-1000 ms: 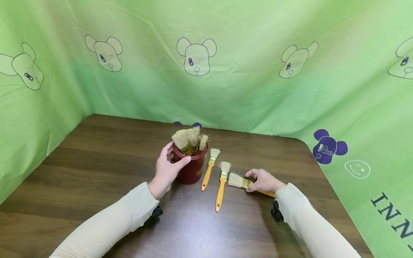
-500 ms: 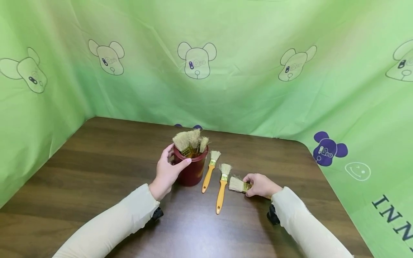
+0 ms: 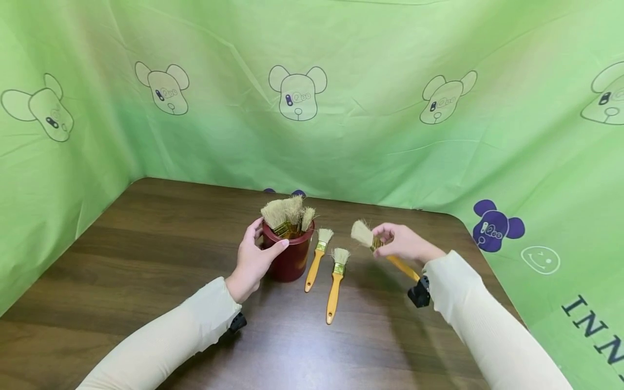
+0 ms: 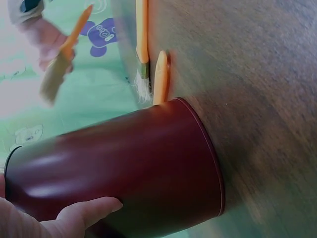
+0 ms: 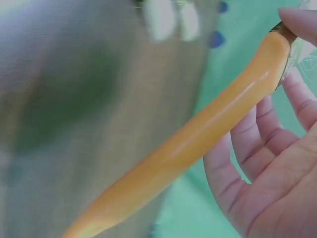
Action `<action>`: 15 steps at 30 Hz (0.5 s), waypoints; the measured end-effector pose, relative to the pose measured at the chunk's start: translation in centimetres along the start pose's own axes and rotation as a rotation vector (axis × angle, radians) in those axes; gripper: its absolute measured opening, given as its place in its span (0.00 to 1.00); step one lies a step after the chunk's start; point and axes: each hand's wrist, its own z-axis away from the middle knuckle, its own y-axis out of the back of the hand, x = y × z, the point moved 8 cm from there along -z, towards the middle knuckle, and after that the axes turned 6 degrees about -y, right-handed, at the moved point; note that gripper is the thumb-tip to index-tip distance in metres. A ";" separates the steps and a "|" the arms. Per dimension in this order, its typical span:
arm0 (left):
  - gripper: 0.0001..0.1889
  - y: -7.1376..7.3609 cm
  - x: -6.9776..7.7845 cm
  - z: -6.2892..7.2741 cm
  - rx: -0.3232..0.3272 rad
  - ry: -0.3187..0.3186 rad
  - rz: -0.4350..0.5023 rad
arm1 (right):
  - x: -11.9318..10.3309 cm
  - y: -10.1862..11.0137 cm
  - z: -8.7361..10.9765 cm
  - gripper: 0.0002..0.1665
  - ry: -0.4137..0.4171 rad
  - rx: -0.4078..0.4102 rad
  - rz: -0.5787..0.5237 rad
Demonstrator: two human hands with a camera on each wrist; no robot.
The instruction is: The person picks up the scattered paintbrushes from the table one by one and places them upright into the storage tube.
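A dark red cylindrical pot [image 3: 288,261] stands upright with several bristle brushes [image 3: 283,212] in it, bristles up. My left hand [image 3: 253,260] grips the pot's near left side, thumb at the rim. In my right hand [image 3: 402,242] a wide paintbrush [image 3: 362,233] is pinched near its metal band, raised above the table. Its orange handle [image 5: 183,141] slants down below the palm in the right wrist view. Between the hands, two narrower paintbrushes lie on the table: one brush [image 3: 319,260] close beside the pot, another brush [image 3: 335,287] nearer the front. The pot hides the lower handles inside it.
The brown wooden table [image 3: 161,254] is backed by a green curtain [image 3: 351,141] printed with bear heads, which also hangs along both sides. A black wrist device [image 3: 420,292] sits under the right sleeve.
My right hand has picked the wide paintbrush off the table and lifted it up and away, its bristles tilting upward. My left hand stays on the pot.
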 end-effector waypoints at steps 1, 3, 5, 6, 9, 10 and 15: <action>0.40 0.0 0.0 0.0 0.001 -0.003 -0.001 | -0.5 0.5 -0.1 0.28 -0.005 0.006 -0.003; 0.40 0.0 0.1 0.0 0.002 -0.009 -0.001 | -1.6 1.3 -0.4 0.29 -0.012 0.017 -0.011; 0.40 0.1 0.1 0.0 0.002 -0.010 -0.001 | -2.8 2.0 -0.7 0.28 -0.007 0.027 -0.010; 0.40 0.1 0.1 0.0 0.002 -0.009 -0.002 | -3.4 2.2 -0.7 0.28 -0.001 0.031 -0.014; 0.40 0.1 0.0 0.0 0.003 -0.004 -0.001 | -5.0 2.6 -0.9 0.29 0.015 0.035 -0.080; 0.40 0.1 -0.1 0.0 0.002 -0.002 -0.001 | -5.4 2.6 -0.9 0.30 0.020 0.033 -0.124; 0.40 0.1 0.0 0.0 0.001 -0.005 -0.008 | -7.9 2.2 -1.0 0.32 0.061 0.009 -0.321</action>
